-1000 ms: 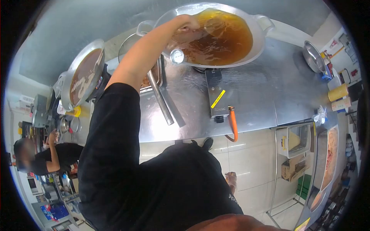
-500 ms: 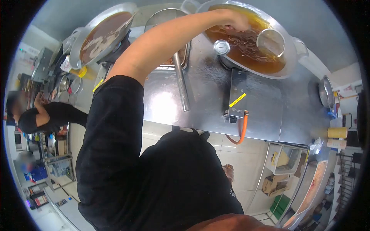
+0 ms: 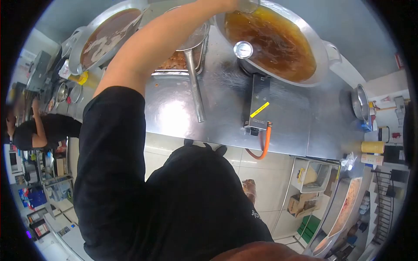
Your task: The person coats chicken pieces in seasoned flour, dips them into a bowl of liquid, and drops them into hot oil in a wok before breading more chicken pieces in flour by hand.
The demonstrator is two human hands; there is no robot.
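My left hand (image 3: 226, 5) is at the top edge, over the rim of a large pan (image 3: 321, 52) of amber oil (image 3: 278, 48), mostly cut off. A small mesh skimmer (image 3: 248, 5) shows just beside it, held by that hand. Clipped at the pan's near rim is a round dial thermometer (image 3: 243, 50). Under my left forearm, a long-handled strainer (image 3: 196, 91) lies over a rack tray (image 3: 174, 73) with browned fried pieces (image 3: 174, 61). What seems to be my right hand (image 3: 249, 189) hangs low by my side; its fingers cannot be made out.
A gas burner (image 3: 260, 100) with an orange hose (image 3: 265, 143) sits on the steel counter (image 3: 287, 117). At left is a second pan (image 3: 78, 56) of foamy brown liquid. A co-worker (image 3: 39, 130) stands far left. A metal bowl (image 3: 359, 104) is at right.
My left hand has moved up and left from above the oil, taking the skimmer out of the pan's middle to the top edge. The view has shifted slightly.
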